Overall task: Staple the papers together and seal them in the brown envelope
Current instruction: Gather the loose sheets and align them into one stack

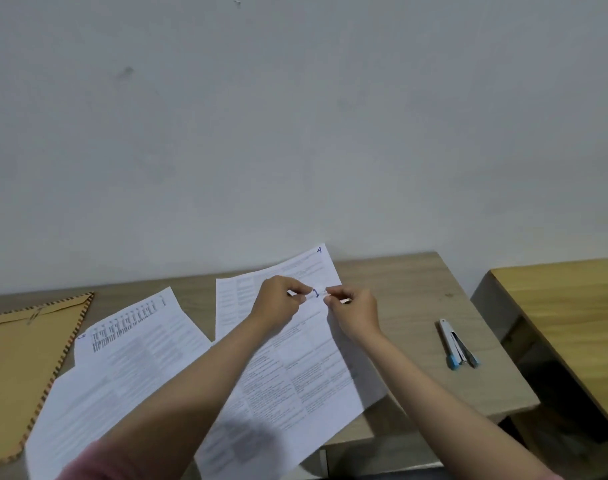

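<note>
Printed white papers point(288, 368) lie spread over the grey-brown desk point(410, 292), one sheet marked with a blue letter at its far corner. More sheets point(129, 355) lie to the left, partly overlapping. My left hand point(276, 299) and my right hand point(354, 311) meet above the right sheets and pinch a small white piece point(317, 292) with a blue mark between their fingertips. The brown envelope point(22, 368), with a patterned edge, rests flat at the far left. A white and blue stapler point(456, 344) lies on the desk to the right of my hands.
A pale wall rises right behind the desk. A yellow wooden table point(565, 306) stands to the right, separated by a dark gap. The desk's right edge drops off just past the stapler.
</note>
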Demonstrator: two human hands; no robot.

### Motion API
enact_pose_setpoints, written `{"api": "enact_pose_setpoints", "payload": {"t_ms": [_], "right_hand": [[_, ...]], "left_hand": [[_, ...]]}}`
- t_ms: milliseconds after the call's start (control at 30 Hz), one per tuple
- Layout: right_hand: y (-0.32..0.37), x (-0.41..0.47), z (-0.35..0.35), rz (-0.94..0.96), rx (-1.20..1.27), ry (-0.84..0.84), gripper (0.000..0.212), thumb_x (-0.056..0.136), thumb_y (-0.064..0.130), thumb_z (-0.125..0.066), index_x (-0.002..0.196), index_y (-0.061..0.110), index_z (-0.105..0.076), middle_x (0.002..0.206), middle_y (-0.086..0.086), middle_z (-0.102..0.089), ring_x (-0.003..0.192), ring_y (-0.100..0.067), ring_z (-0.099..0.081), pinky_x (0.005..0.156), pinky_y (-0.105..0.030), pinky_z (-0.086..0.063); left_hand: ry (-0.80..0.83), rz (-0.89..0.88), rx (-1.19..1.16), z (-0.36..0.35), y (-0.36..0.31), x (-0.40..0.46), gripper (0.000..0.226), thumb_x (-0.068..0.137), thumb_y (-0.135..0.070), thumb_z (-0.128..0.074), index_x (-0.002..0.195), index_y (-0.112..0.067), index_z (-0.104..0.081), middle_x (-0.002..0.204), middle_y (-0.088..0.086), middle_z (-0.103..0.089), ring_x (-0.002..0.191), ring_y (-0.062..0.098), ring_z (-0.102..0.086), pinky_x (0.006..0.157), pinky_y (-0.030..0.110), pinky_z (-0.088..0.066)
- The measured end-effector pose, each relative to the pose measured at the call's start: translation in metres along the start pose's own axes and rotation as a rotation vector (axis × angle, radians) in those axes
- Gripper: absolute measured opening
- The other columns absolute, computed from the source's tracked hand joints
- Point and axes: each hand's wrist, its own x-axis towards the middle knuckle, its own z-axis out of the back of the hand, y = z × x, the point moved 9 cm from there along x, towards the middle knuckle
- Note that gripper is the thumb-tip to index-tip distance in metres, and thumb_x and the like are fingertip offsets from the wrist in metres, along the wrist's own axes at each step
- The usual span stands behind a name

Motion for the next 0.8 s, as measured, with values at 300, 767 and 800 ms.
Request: {"api": "enact_pose_setpoints", "payload": {"t_ms": [300, 767, 800], "right_hand": [[-0.024, 0.039, -0.02, 0.051, -0.159, -0.037, 0.021, 0.084, 0.014, -0.065, 0.103, 0.007, -0.069, 0.094, -0.006, -0.07, 0.083, -0.013, -0.06, 0.076, -0.02, -0.042], [-0.045, 0.087, -0.027, 0.107, -0.247, -0.142, 0.03, 0.083, 0.0, -0.048, 0.106, 0.013, -0.063, 0.096, -0.005, -0.061, 0.084, -0.02, -0.055, 0.072, -0.03, -0.043], [-0.043, 0.082, -0.023, 0.126, -0.19, -0.13, 0.036, 0.085, -0.001, -0.049, 0.115, 0.013, -0.062, 0.105, -0.005, -0.061, 0.088, -0.016, -0.055, 0.075, -0.027, -0.045]], "left_hand": [[-0.11, 0.09, -0.063, 0.001, 0.058, -0.013, 0.016, 0.085, -0.004, -0.067, 0.094, -0.013, -0.076, 0.089, 0.0, -0.072, 0.077, 0.008, -0.063, 0.069, 0.015, -0.044], [-0.135, 0.1, -0.1, 0.009, 0.07, -0.016, 0.018, 0.086, -0.001, -0.064, 0.096, -0.011, -0.075, 0.088, -0.004, -0.07, 0.075, -0.001, -0.06, 0.068, 0.003, -0.043], [-0.138, 0.091, -0.098, 0.011, 0.067, -0.016, 0.018, 0.086, -0.001, -0.064, 0.096, -0.012, -0.075, 0.088, -0.005, -0.07, 0.074, -0.002, -0.06, 0.068, 0.004, -0.043]]}}
